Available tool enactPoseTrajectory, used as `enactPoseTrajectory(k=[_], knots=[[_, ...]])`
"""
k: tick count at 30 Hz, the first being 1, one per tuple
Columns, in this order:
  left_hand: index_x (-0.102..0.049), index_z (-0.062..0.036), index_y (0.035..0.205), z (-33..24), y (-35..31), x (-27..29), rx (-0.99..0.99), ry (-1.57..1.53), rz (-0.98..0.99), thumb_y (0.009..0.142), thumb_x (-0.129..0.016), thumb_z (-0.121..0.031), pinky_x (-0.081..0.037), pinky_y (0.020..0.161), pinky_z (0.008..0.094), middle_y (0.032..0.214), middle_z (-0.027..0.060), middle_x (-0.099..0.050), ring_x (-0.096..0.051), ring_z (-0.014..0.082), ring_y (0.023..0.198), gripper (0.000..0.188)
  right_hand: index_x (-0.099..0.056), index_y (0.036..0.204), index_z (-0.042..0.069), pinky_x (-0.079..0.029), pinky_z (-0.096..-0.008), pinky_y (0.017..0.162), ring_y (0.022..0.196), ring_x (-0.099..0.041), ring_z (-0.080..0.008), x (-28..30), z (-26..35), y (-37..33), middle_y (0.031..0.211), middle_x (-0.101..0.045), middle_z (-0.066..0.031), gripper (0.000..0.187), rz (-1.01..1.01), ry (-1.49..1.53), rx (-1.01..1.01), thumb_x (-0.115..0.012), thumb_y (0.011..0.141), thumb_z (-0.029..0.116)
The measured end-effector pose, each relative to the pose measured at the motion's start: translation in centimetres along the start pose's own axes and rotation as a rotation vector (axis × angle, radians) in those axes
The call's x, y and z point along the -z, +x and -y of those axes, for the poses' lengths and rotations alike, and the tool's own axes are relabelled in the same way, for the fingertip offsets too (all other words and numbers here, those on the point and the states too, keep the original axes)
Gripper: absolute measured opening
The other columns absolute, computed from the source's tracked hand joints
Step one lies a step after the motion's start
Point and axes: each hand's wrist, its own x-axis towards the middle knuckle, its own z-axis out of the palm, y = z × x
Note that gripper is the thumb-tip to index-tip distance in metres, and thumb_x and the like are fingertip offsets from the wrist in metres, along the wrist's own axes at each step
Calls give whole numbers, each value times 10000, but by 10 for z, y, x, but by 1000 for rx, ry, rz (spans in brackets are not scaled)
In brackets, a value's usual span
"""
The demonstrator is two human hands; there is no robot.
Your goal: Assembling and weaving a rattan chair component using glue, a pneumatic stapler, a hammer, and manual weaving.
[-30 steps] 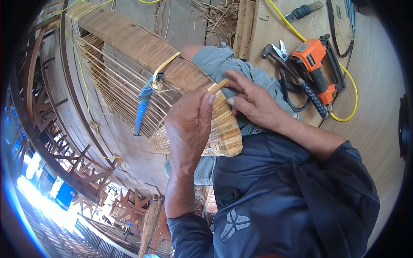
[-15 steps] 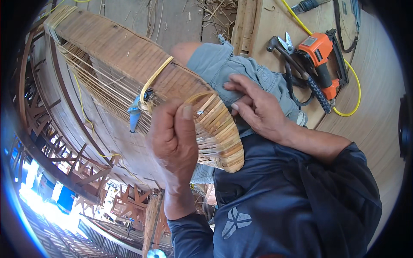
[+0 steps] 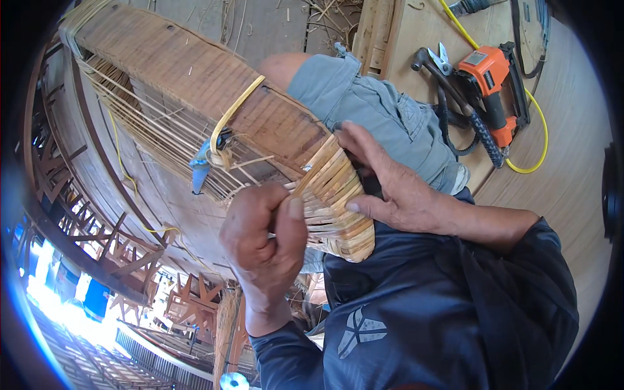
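Observation:
A long wooden board (image 3: 169, 71) slants across my lap, with thin rattan strands (image 3: 143, 123) strung along its left side. Its near end is closely wrapped in pale rattan strips (image 3: 335, 195). My left hand (image 3: 263, 234) is closed in a pinch on one rattan strip (image 3: 314, 177) that crosses the bare wood beside the wrapping. My right hand (image 3: 396, 192) curls round the right edge of the wrapped end, its thumb on the strips. Some of its fingertips are hidden behind the edge. A yellow band (image 3: 237, 110) circles the board, beside a blue wrapped piece (image 3: 200, 170).
To the right lie an orange nail gun (image 3: 487, 71) with a yellow hose (image 3: 543, 140), a hammer (image 3: 448, 81) and snips (image 3: 441, 58). Rattan scraps (image 3: 328, 13) litter the floor at the top. Wooden frames (image 3: 195, 305) stand at lower left.
The strip, looped over the board's edge before, is now pulled down tight. My left hand has moved slightly down and right. My right hand's thumb has come onto the wrapped edge.

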Motion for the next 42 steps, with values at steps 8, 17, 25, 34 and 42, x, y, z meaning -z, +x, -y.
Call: enactPoseTrajectory(k=[8,17,25,34,42], knots=[[-533,-22,646,8,3,24,-30,75,135,713,-754,-116,-325,512,315,603,52,-441,-432,184,562,249,36,1431,6,-206,-354,1114,1362,-247,-314,-11,15,-1,1449,-217,-252,1196,-43,-199,-50,-832,639,225],[-474,-25,569,6,2,25,79,21,122,722,-754,-100,-291,484,318,550,34,-379,-382,169,521,328,9,1430,-5,-209,-382,1110,1355,-237,-351,-18,14,-5,1438,-210,-256,1147,-47,-233,11,-812,672,252],[-454,-20,561,26,9,29,71,21,102,769,-716,-81,-267,463,308,540,23,-357,-346,142,497,340,-35,1432,-2,-203,-407,1109,1357,-194,-388,-24,14,0,1438,-192,-253,1032,-71,-317,43,-756,727,217],[-460,-28,556,36,7,32,-95,69,171,737,-711,-46,-283,448,337,513,49,-381,-379,194,480,310,-150,1432,31,-207,-394,1104,1358,-203,-382,-28,13,2,1442,-197,-242,881,-31,-327,25,-712,769,173],[-464,-34,553,52,0,35,-108,59,124,733,-703,-35,-299,452,344,518,55,-399,-401,202,483,299,-276,1420,108,-329,-420,1044,1265,-339,-416,-41,17,-2,1400,-251,-270,748,-41,-590,18,-645,804,318]])
